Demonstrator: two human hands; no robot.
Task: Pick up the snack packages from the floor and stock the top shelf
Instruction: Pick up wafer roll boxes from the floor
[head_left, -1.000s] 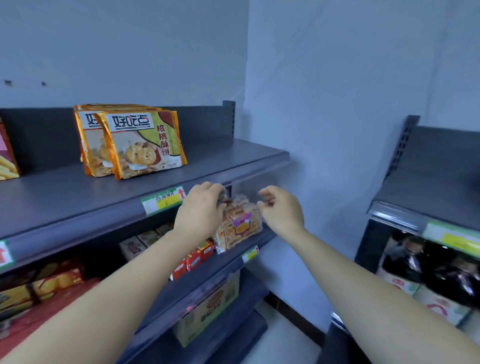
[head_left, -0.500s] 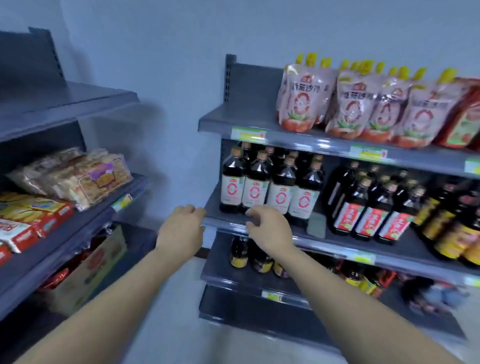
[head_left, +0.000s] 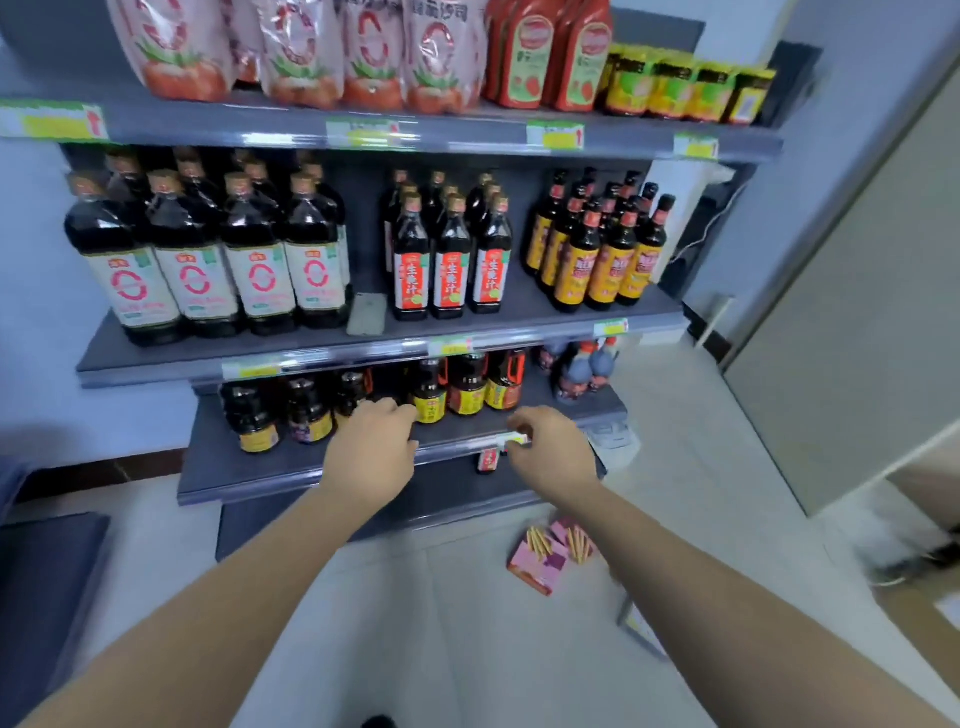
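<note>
Pink snack packages printed with biscuit sticks lie in a small pile on the pale floor, just right of the sauce rack's base. My left hand hangs in the air in front of the rack's low shelf, fingers loosely curled, holding nothing. My right hand is level with it, also loosely curled and holding nothing. The pile lies below and slightly right of my right hand, apart from it. The snack shelf from before is out of view.
A grey rack of dark sauce bottles fills the view ahead, with red pouches and ketchup on its top tier. A dark shelf corner juts in at lower left. A flat card or box lies on the floor under my right forearm. A door stands at right.
My view has swung right and down, from the snack shelf to the sauce rack and the floor. Both hands left the clear snack bag on the shelf and now hang free.
</note>
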